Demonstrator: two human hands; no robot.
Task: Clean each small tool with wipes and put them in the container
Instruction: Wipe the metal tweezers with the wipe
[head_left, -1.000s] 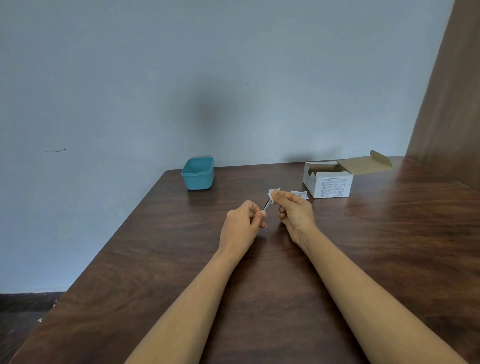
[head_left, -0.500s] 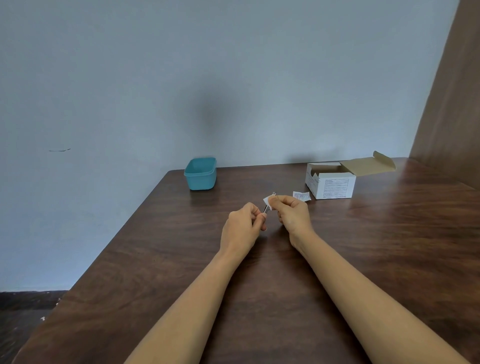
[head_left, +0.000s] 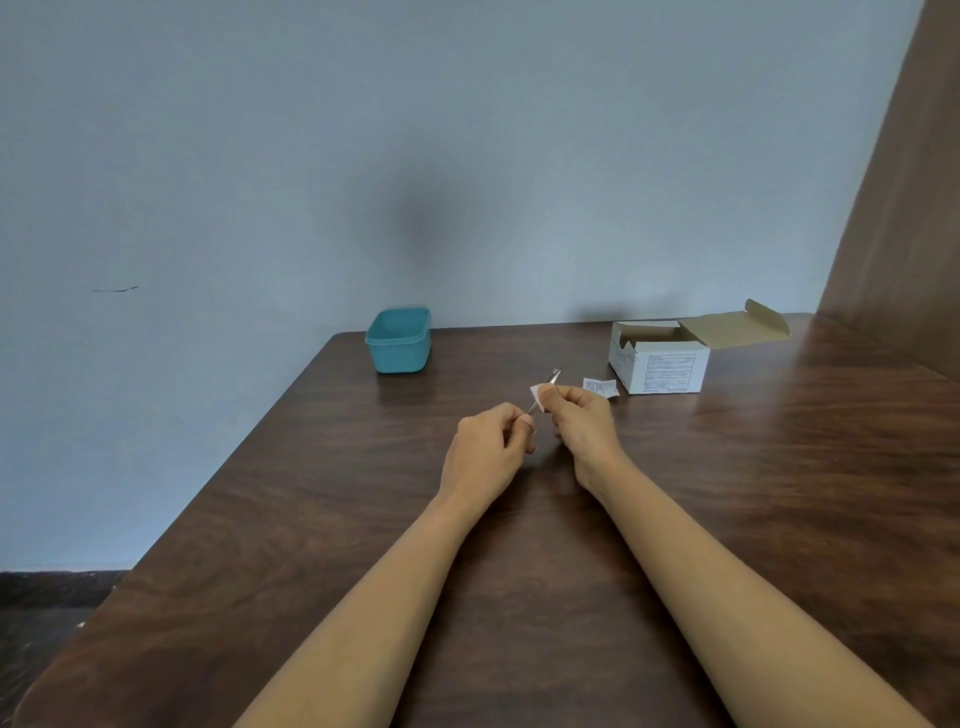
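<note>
Pinching the near end of a thin metal tool (head_left: 544, 391) between my left thumb and fingers, I hold it slanted up and away to the right above the dark wooden table (head_left: 779, 493). My right hand (head_left: 584, 423) is closed on a small white wipe (head_left: 538, 397), folded around the middle of the shaft. Half a second ago the wipe sat higher, near the tool's far end, with only a sliver of metal showing past it; now it sits lower on the shaft and the flat silvery tip stands clear above it. A second ago my right hand covered the far end altogether.

My left hand (head_left: 488, 449) is curled into a loose fist, knuckles up, thumb and forefinger closed on the tool's lower end. The right hand faces it just beside, fingers bent inward, thumb and fingertips pressing the wipe against the metal. Both forearms stretch forward from the bottom edge and converge toward the middle of the table; I cannot tell whether the hands rest on it or hover just over it.

Just beyond my right hand lies a torn printed wipe sachet (head_left: 600, 386) flat on the table, and close behind it the white cardboard box (head_left: 665, 366) with its lid flap thrown back. The teal container (head_left: 399, 348) stands open at the far left corner, well apart from the tool, against the pale blue wall (head_left: 467, 156).
</note>
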